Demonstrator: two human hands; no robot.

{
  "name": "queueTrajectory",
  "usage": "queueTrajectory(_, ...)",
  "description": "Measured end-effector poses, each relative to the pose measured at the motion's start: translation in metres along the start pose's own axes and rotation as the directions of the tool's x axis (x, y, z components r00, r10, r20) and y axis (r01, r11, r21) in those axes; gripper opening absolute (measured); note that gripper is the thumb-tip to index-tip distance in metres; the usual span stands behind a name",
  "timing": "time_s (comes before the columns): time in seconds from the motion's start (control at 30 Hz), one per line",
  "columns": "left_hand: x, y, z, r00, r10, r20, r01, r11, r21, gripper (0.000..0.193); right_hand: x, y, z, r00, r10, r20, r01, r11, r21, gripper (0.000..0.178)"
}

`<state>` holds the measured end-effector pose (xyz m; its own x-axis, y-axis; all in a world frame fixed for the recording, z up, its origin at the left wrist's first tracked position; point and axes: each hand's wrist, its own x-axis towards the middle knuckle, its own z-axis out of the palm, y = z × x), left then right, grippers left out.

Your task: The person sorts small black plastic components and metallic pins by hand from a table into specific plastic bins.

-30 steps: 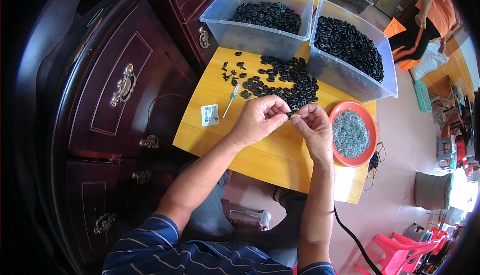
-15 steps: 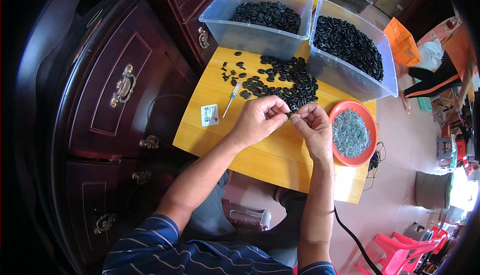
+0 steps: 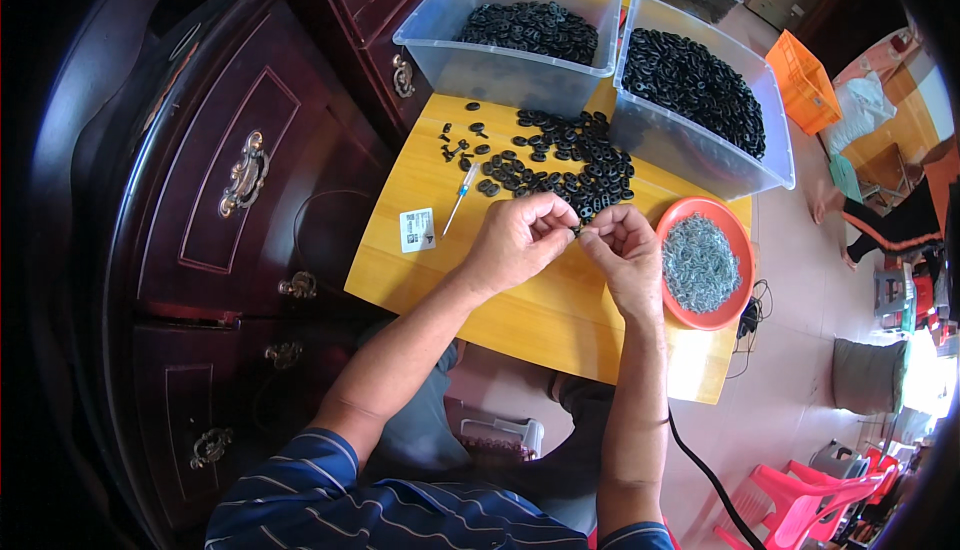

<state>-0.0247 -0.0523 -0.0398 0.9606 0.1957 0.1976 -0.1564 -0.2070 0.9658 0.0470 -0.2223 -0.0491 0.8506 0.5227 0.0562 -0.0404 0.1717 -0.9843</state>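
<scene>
Risk: I judge the small part (image 3: pixel 577 233) could slip from the pinch and drop into the loose rings (image 3: pixel 560 160) just behind, where it would be lost among look-alikes; a sideways knock could also tip the orange bowl (image 3: pixel 742 250) beside my right hand.

Left hand (image 3: pixel 520 242): fingers curled narrow, tips pinching the small dark part over the desk (image 3: pixel 500 310).

Right hand (image 3: pixel 625 255): likewise closed narrow, tips meeting the same part from the other side. I cannot tell the part's exact shape.

Nearby: screwdriver (image 3: pixel 460 198), two bins (image 3: pixel 470 60) of rings.
</scene>
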Motion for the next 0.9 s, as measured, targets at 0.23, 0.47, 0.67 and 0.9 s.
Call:
queueTrajectory(0.23,0.000,0.000,0.002,1.000,0.022,-0.016,-0.021,1.000,0.017,0.011,-0.001,-0.002,0.002,1.000,0.018,-0.018,-0.019,0.999,-0.029,0.019)
queueTrajectory(0.47,-0.001,0.000,0.002,0.999,0.027,-0.023,-0.026,0.998,0.054,0.012,0.000,0.005,0.000,1.000,-0.013,0.008,0.014,0.995,-0.097,0.019)
queueTrajectory(0.67,0.001,-0.006,-0.004,0.997,-0.069,0.021,0.070,0.994,-0.089,0.015,0.002,-0.009,0.001,0.999,-0.010,-0.034,0.012,0.999,0.033,0.022)
queueTrajectory(0.9,0.006,-0.003,-0.018,0.986,-0.168,-0.018,0.143,0.887,-0.439,0.014,0.007,0.001,-0.013,0.991,0.028,-0.131,-0.032,0.999,-0.026,0.016)
